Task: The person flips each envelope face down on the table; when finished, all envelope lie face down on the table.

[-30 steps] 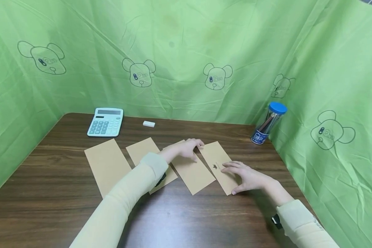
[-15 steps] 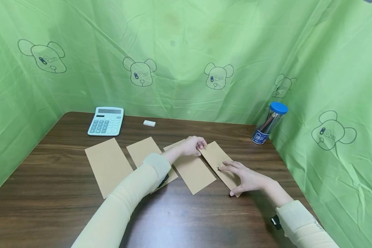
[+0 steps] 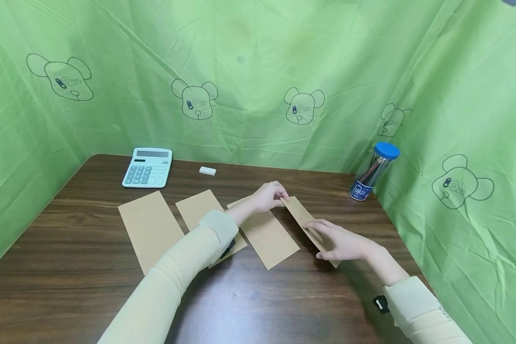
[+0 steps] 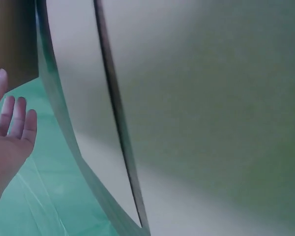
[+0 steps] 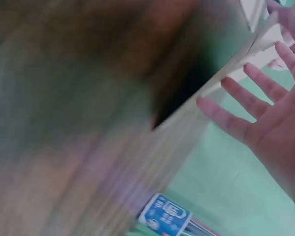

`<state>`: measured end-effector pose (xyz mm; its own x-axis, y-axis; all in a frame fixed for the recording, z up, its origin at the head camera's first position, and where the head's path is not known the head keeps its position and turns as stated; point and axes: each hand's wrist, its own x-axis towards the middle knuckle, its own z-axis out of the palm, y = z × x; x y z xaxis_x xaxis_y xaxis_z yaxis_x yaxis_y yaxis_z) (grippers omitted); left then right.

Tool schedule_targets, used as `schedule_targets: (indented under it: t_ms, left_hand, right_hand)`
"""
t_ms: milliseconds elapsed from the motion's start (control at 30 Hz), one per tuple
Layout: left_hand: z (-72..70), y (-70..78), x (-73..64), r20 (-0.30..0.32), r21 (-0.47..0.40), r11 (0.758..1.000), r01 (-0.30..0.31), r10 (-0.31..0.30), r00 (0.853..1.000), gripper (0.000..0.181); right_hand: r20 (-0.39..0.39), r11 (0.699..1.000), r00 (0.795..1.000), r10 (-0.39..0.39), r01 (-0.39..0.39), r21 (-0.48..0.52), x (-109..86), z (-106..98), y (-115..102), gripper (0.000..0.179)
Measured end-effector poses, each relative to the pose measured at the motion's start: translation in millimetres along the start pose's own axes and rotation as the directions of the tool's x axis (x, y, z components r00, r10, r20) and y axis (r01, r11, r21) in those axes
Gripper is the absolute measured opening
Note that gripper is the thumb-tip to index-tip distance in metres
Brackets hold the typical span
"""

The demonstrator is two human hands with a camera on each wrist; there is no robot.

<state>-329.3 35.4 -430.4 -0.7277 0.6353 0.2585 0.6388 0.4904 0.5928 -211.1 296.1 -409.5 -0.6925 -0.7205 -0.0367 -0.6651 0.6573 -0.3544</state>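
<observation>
My left hand [image 3: 268,196] pinches the far left corner of the rightmost brown kraft-paper rectangle [image 3: 298,211]; I cannot tell if it is an envelope or a thin notebook. That piece is tilted up along its left edge. My right hand [image 3: 344,240] is at its near half; in the right wrist view the right hand's fingers [image 5: 248,101] are spread and straight, their tips against the paper. The black mark on its face is mostly hidden. Left of it lie three similar blank rectangles: one beside it [image 3: 271,241], one partly under my left forearm [image 3: 198,206], and one farthest left [image 3: 148,227].
A light blue calculator [image 3: 148,167] and a white eraser [image 3: 208,170] lie at the back of the dark wooden table [image 3: 258,306]. Back right stands a leaning clear tube of pencils with a blue lid [image 3: 373,172]. Green curtains [image 3: 249,62] enclose the table's back and sides.
The left hand has closed on the rectangle's far corner and lifted its left edge, so it tilts up to the right. The right hand's thumb has shifted slightly away from me.
</observation>
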Motion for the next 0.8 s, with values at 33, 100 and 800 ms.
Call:
schedule_targets:
  t_ms: [33,100,800]
  left_hand:
    - [-1.0,0.1,1.0,-0.003,-0.011,1.000,-0.002,0.002,1.000,0.010]
    - [-3.2,0.2,2.5,-0.004,-0.042,0.999,0.003,-0.003,1.000,0.010]
    - [-23.7,9.1,11.3,0.012,-0.257,0.965,0.057,-0.056,0.998,0.044]
  right_hand:
    - [-0.003,1.000,1.000,-0.003,0.003,0.006,-0.1,-3,-1,0.078]
    - [-0.007,1.000,1.000,-0.009,0.009,0.029,-0.5,-10,-3,0.074]
    - [-0.164,0.997,0.986,-0.037,0.027,-0.066,-5.8,-60,-4,0.058]
